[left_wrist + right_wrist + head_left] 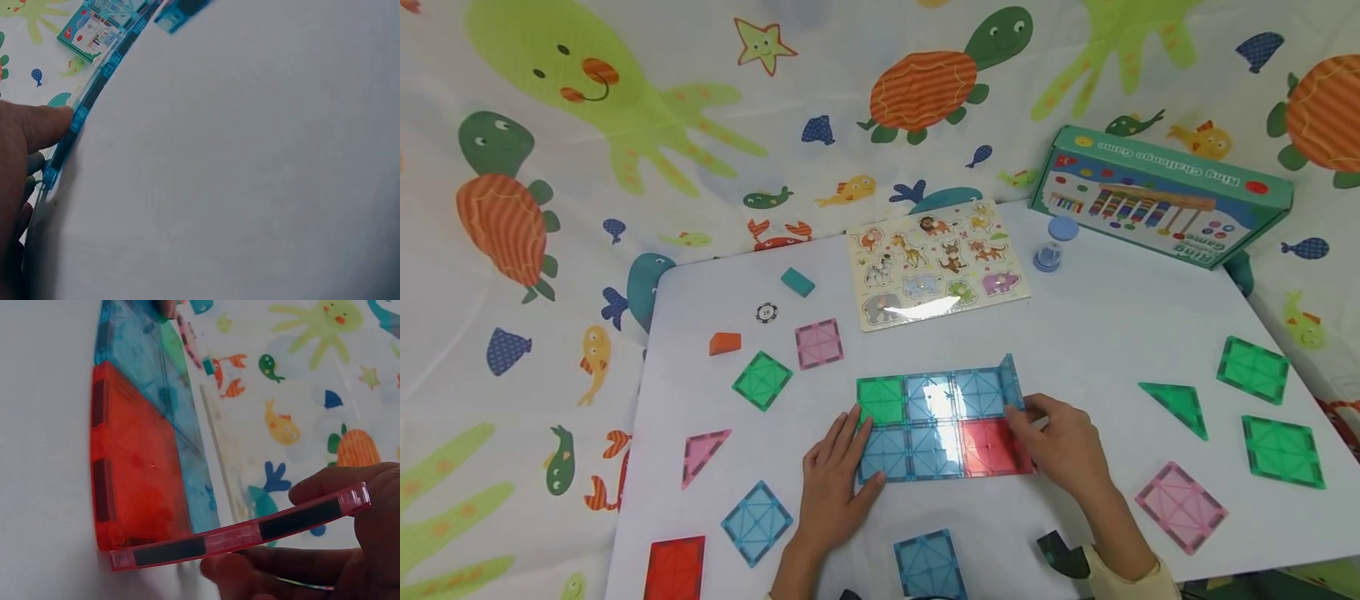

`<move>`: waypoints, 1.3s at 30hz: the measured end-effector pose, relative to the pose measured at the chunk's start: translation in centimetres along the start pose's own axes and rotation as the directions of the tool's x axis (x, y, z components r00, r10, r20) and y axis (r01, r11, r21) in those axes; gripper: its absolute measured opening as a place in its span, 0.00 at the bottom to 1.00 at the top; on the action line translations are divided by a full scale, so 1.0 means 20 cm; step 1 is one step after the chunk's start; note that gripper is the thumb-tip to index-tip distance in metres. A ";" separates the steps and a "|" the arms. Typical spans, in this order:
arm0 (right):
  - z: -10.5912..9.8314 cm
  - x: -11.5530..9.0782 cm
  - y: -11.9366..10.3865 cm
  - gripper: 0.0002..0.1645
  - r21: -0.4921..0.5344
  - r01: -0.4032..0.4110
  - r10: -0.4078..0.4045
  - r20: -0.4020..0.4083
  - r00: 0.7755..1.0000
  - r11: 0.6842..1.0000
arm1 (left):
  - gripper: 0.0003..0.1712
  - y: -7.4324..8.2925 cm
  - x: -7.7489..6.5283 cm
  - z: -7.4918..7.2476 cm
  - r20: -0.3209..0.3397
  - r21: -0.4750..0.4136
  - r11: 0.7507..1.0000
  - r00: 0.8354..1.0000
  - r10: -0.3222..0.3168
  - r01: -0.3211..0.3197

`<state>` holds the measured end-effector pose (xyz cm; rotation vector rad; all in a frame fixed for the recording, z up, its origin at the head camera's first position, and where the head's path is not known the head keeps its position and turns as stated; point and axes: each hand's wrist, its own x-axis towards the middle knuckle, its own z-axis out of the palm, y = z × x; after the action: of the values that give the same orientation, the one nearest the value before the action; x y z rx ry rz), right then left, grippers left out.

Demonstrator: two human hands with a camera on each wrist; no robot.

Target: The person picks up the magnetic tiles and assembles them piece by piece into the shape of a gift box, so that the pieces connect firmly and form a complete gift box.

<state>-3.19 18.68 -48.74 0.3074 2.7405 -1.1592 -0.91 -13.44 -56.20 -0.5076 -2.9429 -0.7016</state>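
A flat panel of square magnetic tiles lies in the middle of the table: a green tile (882, 400), several blue tiles (934, 450) and a red tile (988, 448). My left hand (835, 490) rests along the panel's left side, fingers extended, its thumb touching the near blue edge. My right hand (1067, 442), at the panel's right end, pinches a pinkish-red magnetic tile (231, 542). That tile stands on edge against the red tile's outer side. Behind it, a blue tile (1011, 379) stands upright at the far right corner.
Loose tiles lie around, including a blue square (928, 565) in front, a pink square (1182, 507) and a green triangle (1182, 408) at right. An animal puzzle board (936, 267) and a green game box (1161, 196) are at the back.
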 end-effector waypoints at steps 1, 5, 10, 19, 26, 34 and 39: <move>0.00 0.00 0.00 0.29 -0.003 -0.005 0.005 0.021 1.000 1.000 | 0.42 0.00 0.00 0.00 0.001 0.000 1.000 1.000 0.000 0.000; 0.00 0.00 -0.01 0.34 -0.003 -0.020 0.020 0.075 0.997 1.000 | 0.42 0.00 0.00 0.00 -0.003 -0.002 1.000 1.000 0.001 -0.001; 0.01 0.00 0.01 0.33 0.039 -0.001 -0.002 0.060 0.998 0.999 | 0.42 0.00 0.00 -0.01 0.001 -0.004 1.000 1.000 -0.001 0.001; 0.01 -0.04 0.01 0.32 0.062 -0.006 0.002 0.066 0.998 0.998 | 0.42 0.00 0.00 -0.01 -0.002 -0.008 1.000 1.000 -0.003 0.003; 0.08 -0.14 0.02 0.40 -0.030 0.074 -0.072 0.049 0.996 0.997 | 0.42 0.01 0.00 0.00 -0.005 -0.016 1.000 1.000 -0.006 0.006; 0.22 -0.20 0.13 0.22 -0.060 0.122 -0.133 -0.239 0.962 0.991 | 0.42 0.00 0.01 0.00 -0.009 0.003 1.000 1.000 -0.005 0.005; 0.28 -0.21 0.18 0.19 -0.120 0.122 -0.156 -0.343 0.926 0.985 | 0.42 0.00 0.01 0.00 0.001 0.001 1.000 1.000 -0.008 0.008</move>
<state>2.01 16.58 -54.16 0.3419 3.1661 -1.0898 -1.02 -13.44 -56.18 -0.4970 -2.9478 -0.7012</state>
